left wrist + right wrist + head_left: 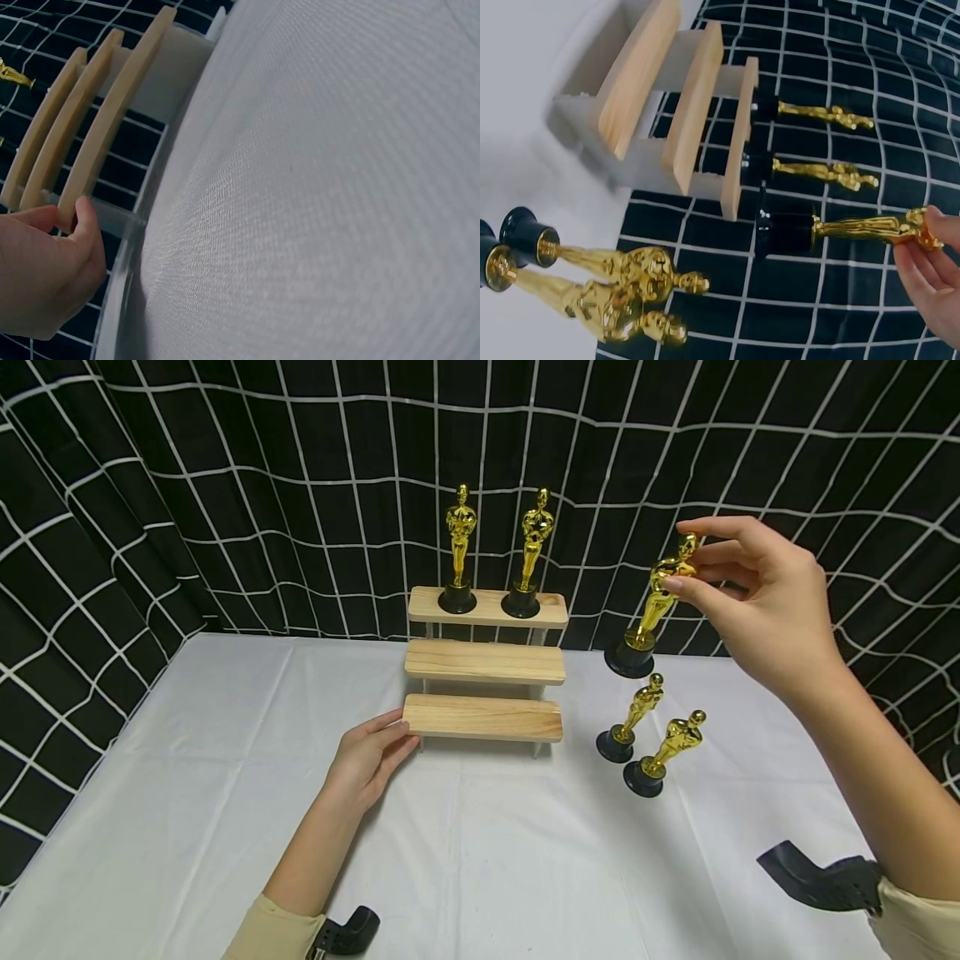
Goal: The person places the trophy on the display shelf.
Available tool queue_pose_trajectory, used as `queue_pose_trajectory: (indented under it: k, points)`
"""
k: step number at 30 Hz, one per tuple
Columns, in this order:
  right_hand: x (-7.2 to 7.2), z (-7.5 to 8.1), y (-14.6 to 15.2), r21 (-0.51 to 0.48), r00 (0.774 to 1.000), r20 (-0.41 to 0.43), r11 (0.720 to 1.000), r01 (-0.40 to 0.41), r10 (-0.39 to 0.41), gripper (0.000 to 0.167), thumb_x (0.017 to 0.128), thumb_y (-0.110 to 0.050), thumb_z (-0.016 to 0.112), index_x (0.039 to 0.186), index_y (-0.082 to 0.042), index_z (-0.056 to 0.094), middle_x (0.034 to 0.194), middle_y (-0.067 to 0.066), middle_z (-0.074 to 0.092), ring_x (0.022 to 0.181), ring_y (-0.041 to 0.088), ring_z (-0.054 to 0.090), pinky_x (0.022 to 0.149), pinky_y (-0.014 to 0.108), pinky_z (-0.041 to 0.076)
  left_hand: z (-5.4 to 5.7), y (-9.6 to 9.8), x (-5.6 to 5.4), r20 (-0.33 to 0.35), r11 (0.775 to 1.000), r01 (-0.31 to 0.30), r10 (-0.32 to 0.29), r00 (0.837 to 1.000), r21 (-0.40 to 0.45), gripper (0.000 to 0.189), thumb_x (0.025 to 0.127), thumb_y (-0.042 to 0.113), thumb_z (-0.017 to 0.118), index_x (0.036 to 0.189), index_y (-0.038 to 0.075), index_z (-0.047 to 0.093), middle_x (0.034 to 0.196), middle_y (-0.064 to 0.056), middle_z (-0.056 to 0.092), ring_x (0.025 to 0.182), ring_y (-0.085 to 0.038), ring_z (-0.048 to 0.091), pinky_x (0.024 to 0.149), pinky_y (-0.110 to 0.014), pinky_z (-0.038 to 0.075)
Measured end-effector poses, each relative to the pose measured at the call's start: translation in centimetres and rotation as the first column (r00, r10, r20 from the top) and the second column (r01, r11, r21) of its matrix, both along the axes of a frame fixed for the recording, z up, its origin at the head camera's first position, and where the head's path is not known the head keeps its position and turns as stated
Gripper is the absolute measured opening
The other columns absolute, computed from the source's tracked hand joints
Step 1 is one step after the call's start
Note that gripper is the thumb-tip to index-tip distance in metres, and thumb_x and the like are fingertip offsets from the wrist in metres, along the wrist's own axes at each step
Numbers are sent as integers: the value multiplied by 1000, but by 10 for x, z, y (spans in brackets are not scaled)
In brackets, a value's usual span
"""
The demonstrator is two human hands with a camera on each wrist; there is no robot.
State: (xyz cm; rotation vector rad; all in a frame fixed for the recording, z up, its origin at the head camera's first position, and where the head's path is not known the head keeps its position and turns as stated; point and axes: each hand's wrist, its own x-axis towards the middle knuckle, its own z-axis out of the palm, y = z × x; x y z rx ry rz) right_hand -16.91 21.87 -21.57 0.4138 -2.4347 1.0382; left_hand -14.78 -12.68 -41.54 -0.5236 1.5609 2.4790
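Note:
My right hand (780,602) pinches a gold trophy statuette (657,602) by its upper body, its black base in the air above the table. In the right wrist view the fingertips grip the same statuette (862,227) near its head. My left hand (372,756) holds the left end of the lowest shelf of a three-tier wooden stand (483,717); the left wrist view shows thumb and finger at that board's (112,112) end. Two statuettes stand on the top tier, a left one (460,547) and a right one (533,552).
Two more gold statuettes, a rear one (633,718) and a front one (667,753), stand on the white-covered table (480,852) right of the stand. The middle shelf (483,661) bears nothing. Behind hangs a black curtain (300,510) with a white grid.

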Motion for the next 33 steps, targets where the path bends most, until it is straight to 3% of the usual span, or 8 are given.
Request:
queue_pose_trajectory:
  k: [4, 7, 8, 20, 26, 33]
  points:
    - [-2, 0, -9, 9, 1000, -5, 1000, -8, 8, 48, 95, 0, 77, 141, -7, 65, 109, -1, 74, 91, -16, 61, 82, -3, 50, 1, 0, 1, -7, 1000, 5, -5, 1000, 0, 49, 108, -4, 50, 155, -12, 40, 156, -29, 36, 129, -27, 52, 111, -23, 55]
    - [-4, 0, -16, 13, 1000, -2, 1000, -10, 10, 47, 96, -2, 77, 141, -9, 65, 118, 23, 73, 91, -16, 60, 81, -2, 50, 1, 0, 1, -11, 1000, 7, -7, 1000, -1, 49, 108, -4, 50, 155, -12, 39, 156, -29, 36, 128, -26, 52, 111, -23, 54]
    - [-5, 0, -18, 12, 1000, -2, 1000, -15, 15, 47, 96, -2, 77, 141, -9, 65, 120, 24, 72, 90, -16, 59, 81, -2, 50, 1, 0, 1, -11, 1000, 6, -6, 1000, 1, 49, 108, -5, 50, 155, -12, 39, 156, -29, 36, 128, -26, 53, 111, -23, 55]
    - [-13, 0, -43, -16, 998, 1, 998, -67, 67, 44, 97, -4, 77, 139, -10, 67, 118, 23, 74, 90, -14, 61, 76, 2, 50, 0, 0, -1, -5, 1000, 7, -7, 1000, 5, 49, 108, -5, 49, 156, -12, 39, 156, -29, 36, 130, -27, 52, 109, -21, 56]
    - [-17, -2, -55, -14, 996, 30, 997, -79, 79, 44, 98, -7, 77, 140, -11, 66, 120, 19, 74, 93, -10, 61, 81, 5, 51, -1, 0, -1, 5, 1000, 4, -4, 1000, -6, 48, 108, -5, 50, 155, -11, 41, 154, -27, 39, 124, -24, 55, 108, -20, 57]
    - [-23, -4, -70, -26, 994, 51, 995, -97, 98, 44, 98, -8, 77, 141, -11, 65, 121, 17, 74, 108, 22, 72, 87, 11, 55, 0, 0, 0, 3, 1000, 7, -7, 1000, -6, 48, 108, -4, 51, 154, -11, 41, 153, -28, 40, 118, -20, 59, 109, -21, 56]
